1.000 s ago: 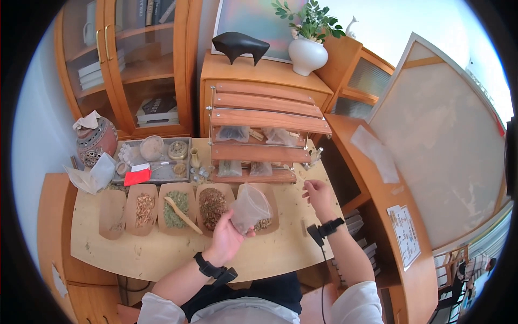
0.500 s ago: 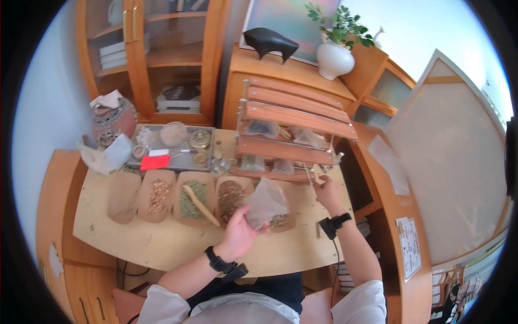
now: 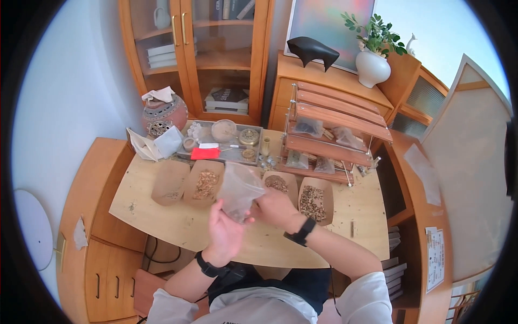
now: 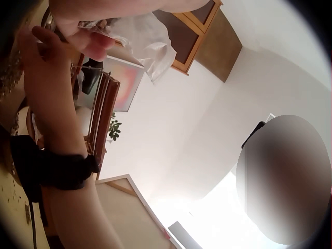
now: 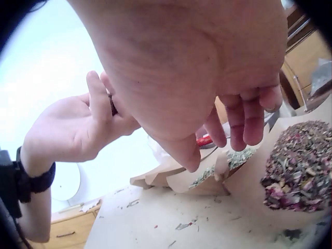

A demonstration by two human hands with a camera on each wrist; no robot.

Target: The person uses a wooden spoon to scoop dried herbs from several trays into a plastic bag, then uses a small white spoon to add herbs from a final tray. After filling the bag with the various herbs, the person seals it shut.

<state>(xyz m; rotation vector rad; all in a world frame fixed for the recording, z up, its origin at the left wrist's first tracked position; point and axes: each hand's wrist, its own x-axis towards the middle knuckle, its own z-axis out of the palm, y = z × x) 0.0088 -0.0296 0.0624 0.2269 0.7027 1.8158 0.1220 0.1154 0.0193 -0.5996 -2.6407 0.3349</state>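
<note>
My left hand (image 3: 225, 235) grips a translucent mesh bag (image 3: 237, 186) from below, its mouth toward the upper right. In the left wrist view the bag (image 4: 148, 46) hangs pale beside the fingers. My right hand (image 3: 278, 208) reaches across, near the bag in the head view. Its thumb and fingers (image 5: 253, 122) hang apart in the right wrist view, with nothing between them. Below them lie a paper tray of green herbs (image 5: 241, 156) and a pale wooden scoop (image 5: 221, 162). In the head view, bag and hands mostly hide this tray.
Other paper trays hold wood chips (image 3: 205, 183), dark petals (image 3: 276, 183) and brown bits (image 3: 313, 202); the leftmost tray (image 3: 168, 181) has a few scraps. Behind stand a grey tray (image 3: 226, 154) of small vessels, a wooden rack (image 3: 329, 146) with filled bags, and a patterned jar (image 3: 167, 113).
My right hand has moved left from the rack's right end to the green-herb tray. The left hand, still holding the bag, has shifted left over the trays. The head view has turned left.
</note>
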